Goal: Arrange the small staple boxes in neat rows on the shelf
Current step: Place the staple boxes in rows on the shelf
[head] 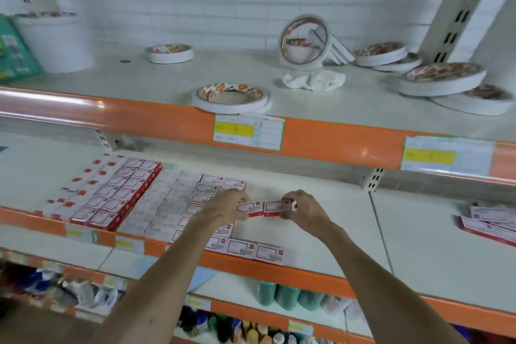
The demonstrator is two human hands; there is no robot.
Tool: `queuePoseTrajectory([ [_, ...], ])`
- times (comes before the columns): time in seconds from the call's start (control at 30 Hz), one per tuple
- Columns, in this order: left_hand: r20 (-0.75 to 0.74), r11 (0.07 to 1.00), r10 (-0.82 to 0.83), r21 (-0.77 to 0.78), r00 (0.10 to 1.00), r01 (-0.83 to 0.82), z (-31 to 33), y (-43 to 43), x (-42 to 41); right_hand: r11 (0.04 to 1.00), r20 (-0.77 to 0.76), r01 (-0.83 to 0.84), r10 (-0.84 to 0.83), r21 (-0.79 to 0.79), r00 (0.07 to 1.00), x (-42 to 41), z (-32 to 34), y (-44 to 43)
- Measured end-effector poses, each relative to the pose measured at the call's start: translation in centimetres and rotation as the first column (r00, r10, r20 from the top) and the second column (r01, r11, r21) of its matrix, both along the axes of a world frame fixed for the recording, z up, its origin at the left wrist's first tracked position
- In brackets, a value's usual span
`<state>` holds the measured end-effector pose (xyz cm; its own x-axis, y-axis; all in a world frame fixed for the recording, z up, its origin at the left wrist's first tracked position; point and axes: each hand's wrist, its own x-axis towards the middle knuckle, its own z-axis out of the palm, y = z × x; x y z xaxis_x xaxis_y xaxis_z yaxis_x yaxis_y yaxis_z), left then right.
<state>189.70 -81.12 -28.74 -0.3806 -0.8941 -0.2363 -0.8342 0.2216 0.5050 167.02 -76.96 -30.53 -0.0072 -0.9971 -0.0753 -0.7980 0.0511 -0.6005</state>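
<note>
— What lies at the left of the shelf?
— Rows of staple boxes, laid flat.
— And the hands?
— The left hand pinches one small box. The right hand pinches a second box. They meet end to end at mid-shelf, right of the rows.

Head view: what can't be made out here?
All in the head view:
- Print on the small red-and-white cardboard staple boxes pinched in the left hand and right hand: blurred, too small.
- Laid rows of boxes: partly hidden by the left forearm.
- Flat red-and-white packs at right: cut off by the frame edge.
- Yellow-and-white paper price labels: text blurred.
</note>
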Motion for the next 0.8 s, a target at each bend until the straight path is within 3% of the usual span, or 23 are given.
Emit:
queuePoseTrajectory([
  [0.23, 0.019, 0.993, -0.116, 0.006, 0.993, 0.116, -1.3, -0.6, 0.2, 0.997, -0.011, 0.059, -0.058, 0.045, 0.998, 0.7, -1.0, 1.8],
  [0.43, 0.125, 0.96, -0.265, -0.058, 0.956, 0.274, -3.1, 0.5, 1.1, 0.991, -0.037, 0.11, -0.108, 0.07, 0.993, 2.3, -3.4, 4.2],
  [0.6, 0.183, 0.931, -0.348, -0.048, 0.92, 0.361, -3.2, 0.4, 2.0, 0.993, -0.031, 0.066, -0.063, 0.102, 0.998, 2.7, -3.2, 5.0],
  [0.8, 0.229, 0.909, -0.383, -0.079, 0.895, 0.41, -3.2, 0.4, 2.2, 0.988, -0.179, 0.039, -0.011, 0.15, 0.984, 3.1, -2.5, 5.1],
])
